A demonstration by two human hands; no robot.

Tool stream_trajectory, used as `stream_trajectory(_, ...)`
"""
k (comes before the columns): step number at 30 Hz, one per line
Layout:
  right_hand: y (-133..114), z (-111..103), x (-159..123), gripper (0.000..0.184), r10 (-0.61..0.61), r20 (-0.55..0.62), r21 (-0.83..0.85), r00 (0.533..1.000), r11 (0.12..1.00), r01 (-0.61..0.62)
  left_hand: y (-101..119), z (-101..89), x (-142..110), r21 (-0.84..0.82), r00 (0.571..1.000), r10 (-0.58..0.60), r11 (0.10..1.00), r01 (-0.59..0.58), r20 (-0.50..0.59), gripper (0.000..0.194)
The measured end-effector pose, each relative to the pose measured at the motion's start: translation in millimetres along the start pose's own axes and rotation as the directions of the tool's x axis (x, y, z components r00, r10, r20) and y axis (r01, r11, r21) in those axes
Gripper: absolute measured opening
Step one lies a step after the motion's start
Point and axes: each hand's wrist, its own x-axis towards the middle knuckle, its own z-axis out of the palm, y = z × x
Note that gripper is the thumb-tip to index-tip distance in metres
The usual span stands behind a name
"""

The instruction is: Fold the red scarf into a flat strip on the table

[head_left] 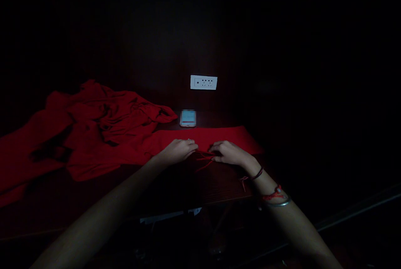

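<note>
A long strip of red cloth (pixel 200 136) lies flat along the dark table, joined on the left to a crumpled heap of red fabric (pixel 103 114). My left hand (pixel 180 151) pinches the near edge of the strip, its fingers pressed together and a ring on one of them. Just to its right, my right hand (pixel 230 153) has thumb and fingers closed around thin red threads (pixel 205 159) at that same edge. A few loose ends of thread hang toward me between the two hands. The exact fingertip contact is dim and partly hidden.
Behind the strip, a phone (pixel 188 118) with a lit screen rests on the dark table (pixel 225 185). A white socket panel (pixel 203 82) is fixed on the wall behind. The table's front edge runs below my hands. Deep shadow covers the surroundings.
</note>
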Motion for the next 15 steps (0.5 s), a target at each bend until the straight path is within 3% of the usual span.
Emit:
stream_trajectory(7,-7.8,13.2,-2.4,0.018,0.121,-0.157,-0.121,0.98,0.983,-0.141,3.1,4.6,2.1,0.046,0.998,-0.021,0.999,0.024,-0.059,0.017)
stream_trajectory(15,-12.7,20.7,-22.8,0.02,0.102,-0.234,-0.123,0.967,0.983,-0.133,9.2,-3.3,-1.0,0.061,0.986,0.166,0.984,-0.165,-0.005,0.025)
